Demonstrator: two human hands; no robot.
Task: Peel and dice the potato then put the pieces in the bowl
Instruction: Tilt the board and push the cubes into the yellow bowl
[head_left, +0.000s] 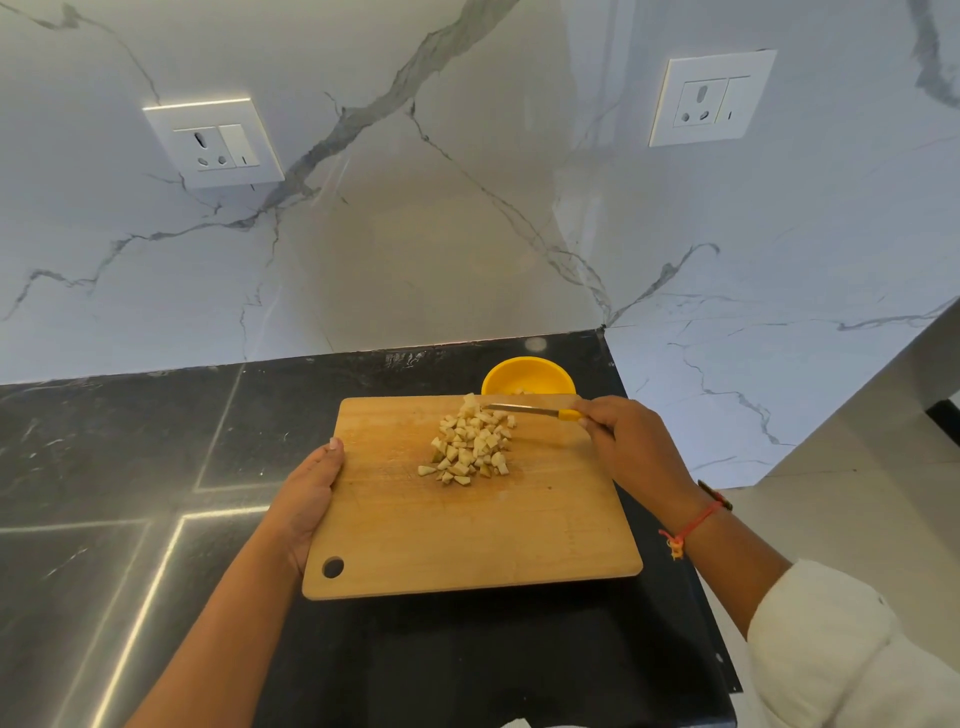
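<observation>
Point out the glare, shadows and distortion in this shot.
Head view: bright streaks of glare cross the dark counter at left; the glossy wall mirrors a warm blur above the board; the wide lens tilts the left socket and right socket apart; the knife casts a thin shadow on the board beside the potato pieces, which look sharp.

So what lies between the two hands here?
Head view: the cutting board, held by the left hand, bearing the diced potato pile; the knife in the right hand reaches it.
</observation>
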